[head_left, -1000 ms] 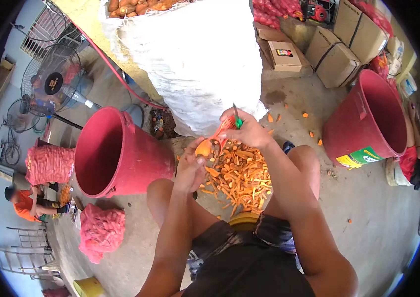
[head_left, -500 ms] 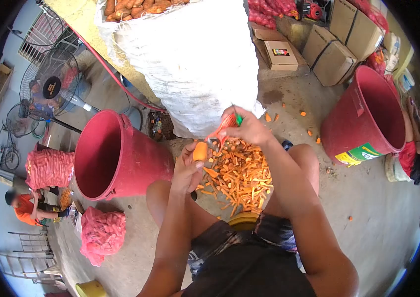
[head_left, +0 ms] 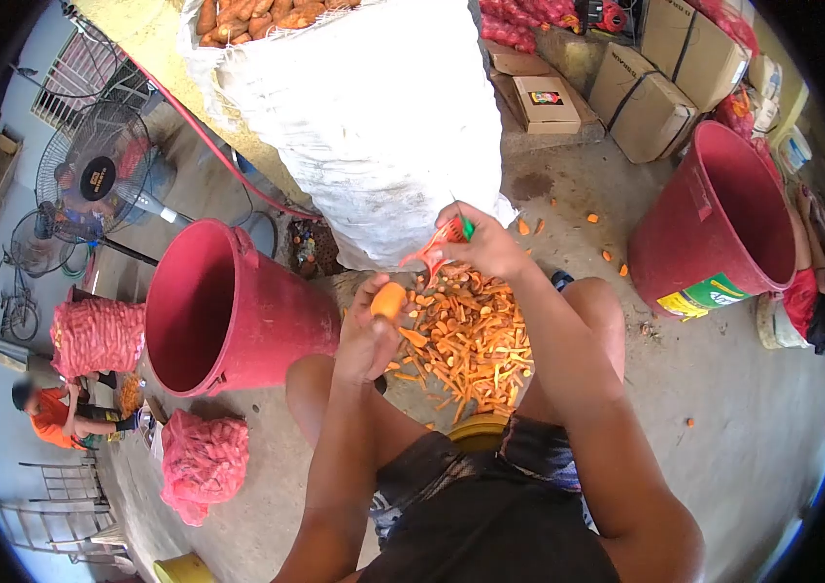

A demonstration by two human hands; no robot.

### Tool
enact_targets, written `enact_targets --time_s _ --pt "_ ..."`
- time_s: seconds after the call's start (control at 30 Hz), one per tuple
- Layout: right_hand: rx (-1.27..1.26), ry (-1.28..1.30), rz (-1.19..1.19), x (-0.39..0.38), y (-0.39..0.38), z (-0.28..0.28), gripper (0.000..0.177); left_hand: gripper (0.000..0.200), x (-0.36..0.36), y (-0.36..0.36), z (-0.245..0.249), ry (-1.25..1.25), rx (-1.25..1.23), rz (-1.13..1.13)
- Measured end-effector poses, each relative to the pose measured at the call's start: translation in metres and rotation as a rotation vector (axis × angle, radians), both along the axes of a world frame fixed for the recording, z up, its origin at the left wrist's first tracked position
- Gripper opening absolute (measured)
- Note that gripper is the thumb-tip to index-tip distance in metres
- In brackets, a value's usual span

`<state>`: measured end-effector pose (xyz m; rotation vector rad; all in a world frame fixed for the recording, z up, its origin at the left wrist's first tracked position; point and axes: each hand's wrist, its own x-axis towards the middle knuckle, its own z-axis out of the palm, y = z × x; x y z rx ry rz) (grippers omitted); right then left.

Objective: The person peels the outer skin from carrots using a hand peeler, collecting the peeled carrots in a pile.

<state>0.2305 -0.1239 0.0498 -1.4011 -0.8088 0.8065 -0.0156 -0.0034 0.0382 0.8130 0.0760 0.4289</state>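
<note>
My left hand [head_left: 366, 340] is wrapped round a peeled orange carrot [head_left: 388, 300], its blunt end pointing up and away from me. To the right and a little higher, my right hand [head_left: 492, 247] grips a red-orange peeler [head_left: 435, 249] with a green part near the fingers. The peeler's fine detail is hard to make out, and it is apart from the carrot. Below both hands a heap of orange peelings and cut ends [head_left: 476, 340] lies on the floor between my legs.
A tall white sack [head_left: 374, 126] full of carrots [head_left: 262, 19] stands ahead. Red bins flank me, one left [head_left: 276, 321] and one right [head_left: 670, 223]. Mesh bags [head_left: 204, 457], a fan [head_left: 97, 175] and a seated person [head_left: 53, 413] are left; cardboard boxes [head_left: 641, 102] are right.
The peeler has moved slightly away from the carrot, opening a gap. The carrot has tilted and shifted a little in my left hand, and my left thumb has moved.
</note>
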Motion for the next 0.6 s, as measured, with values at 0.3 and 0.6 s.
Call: enact_targets --time_s 0.3,0.6 --pt "0.062 -0.143 0.195 -0.023 -0.007 0.017 0.039 0.066 0.005 -0.001 -0.006 0.144 0.072 0.027" --pt "-0.056 0.093 0.084 -0.012 -0.004 0.01 0.038 0.063 0.002 0.004 -0.007 0.117 0.018 0.033"
